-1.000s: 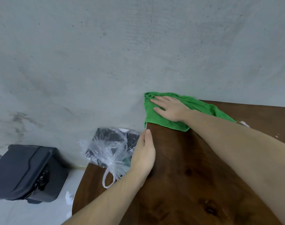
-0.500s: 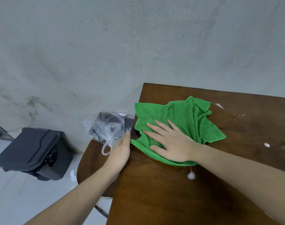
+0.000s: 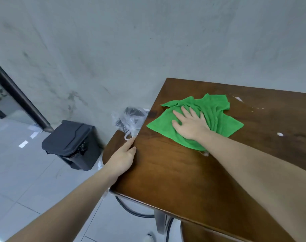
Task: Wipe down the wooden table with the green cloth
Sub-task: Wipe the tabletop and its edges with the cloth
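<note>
The dark wooden table (image 3: 183,172) fills the right half of the head view. A green cloth (image 3: 220,117) lies crumpled near its far left corner. My right hand (image 3: 190,124) presses flat on the cloth, fingers spread, with folds bunched under the palm. My left hand (image 3: 121,158) holds the table's left edge, thumb on top and fingers along the side. White specks (image 3: 280,134) and a white smear (image 3: 238,99) sit on the wood to the right of the cloth.
A clear plastic bag (image 3: 131,119) with something dark inside rests on a lower round wooden surface (image 3: 112,147) beside the table. A black lidded bin (image 3: 71,144) stands on the tiled floor by the grey wall. A black cable (image 3: 131,210) loops under the table.
My right hand has dragged the cloth from the far left corner toward me and to the right. My left hand has slid nearer along the left edge. The view has tilted down.
</note>
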### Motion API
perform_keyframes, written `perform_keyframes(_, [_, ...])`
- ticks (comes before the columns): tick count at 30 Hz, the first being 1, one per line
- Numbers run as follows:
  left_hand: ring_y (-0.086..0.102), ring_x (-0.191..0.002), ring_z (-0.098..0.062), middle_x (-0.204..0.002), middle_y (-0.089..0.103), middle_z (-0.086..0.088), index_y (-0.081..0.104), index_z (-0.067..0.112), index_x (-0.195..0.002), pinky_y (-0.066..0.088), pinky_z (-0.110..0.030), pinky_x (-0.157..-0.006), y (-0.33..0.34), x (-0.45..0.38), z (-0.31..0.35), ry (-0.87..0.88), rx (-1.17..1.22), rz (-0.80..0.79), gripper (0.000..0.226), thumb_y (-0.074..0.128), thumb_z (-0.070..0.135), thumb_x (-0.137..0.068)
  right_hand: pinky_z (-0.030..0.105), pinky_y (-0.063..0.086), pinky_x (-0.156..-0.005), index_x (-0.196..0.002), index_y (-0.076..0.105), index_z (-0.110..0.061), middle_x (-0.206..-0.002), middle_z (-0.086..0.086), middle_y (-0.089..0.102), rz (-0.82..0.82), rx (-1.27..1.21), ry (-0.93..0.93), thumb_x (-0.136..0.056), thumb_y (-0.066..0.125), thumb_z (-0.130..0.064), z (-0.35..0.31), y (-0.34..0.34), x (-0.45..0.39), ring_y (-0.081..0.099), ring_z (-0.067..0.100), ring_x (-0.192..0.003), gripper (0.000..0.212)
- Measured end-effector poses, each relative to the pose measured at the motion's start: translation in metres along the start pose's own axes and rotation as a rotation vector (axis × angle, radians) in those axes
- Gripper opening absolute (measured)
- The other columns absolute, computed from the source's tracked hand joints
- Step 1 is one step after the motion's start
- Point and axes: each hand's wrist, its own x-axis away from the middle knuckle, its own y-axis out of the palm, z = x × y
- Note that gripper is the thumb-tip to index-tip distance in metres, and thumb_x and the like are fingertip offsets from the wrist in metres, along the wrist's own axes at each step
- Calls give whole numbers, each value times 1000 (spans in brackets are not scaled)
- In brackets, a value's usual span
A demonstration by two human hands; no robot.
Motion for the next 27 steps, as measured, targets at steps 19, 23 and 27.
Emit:
perform_keyframes(19, [49,-114,-10,-119,53,14,63,33,-127,29,-26,-97,-17,51,-27,-60,184,2,50,28,58,-101,42,-5,-126,-156,6,-53,-168,-17,-2,32,12,-298,-96,11,-73,-44,30,174,-5,9,-155,63])
perform_keyframes(23, [63,-106,-9,-109,70,13,73,39,-88,39,-28,-97,-28,50,-35,-11,230,-75,54,25,60,-100,53,-7,-124,-159,0,-44,-169,-4,-10,6,-5,5,-96,7,-70,-78,33,160,-11,20,-156,68])
perform_keyframes(27, [64,-106,-16,-110,71,5,71,37,-92,47,-38,-100,-36,52,-39,35,274,-50,44,31,53,-101,66,-11,-117,-160,2,-40,-170,1,-9,12,0,20,-95,9,-71,-146,39,154,-13,30,-155,71])
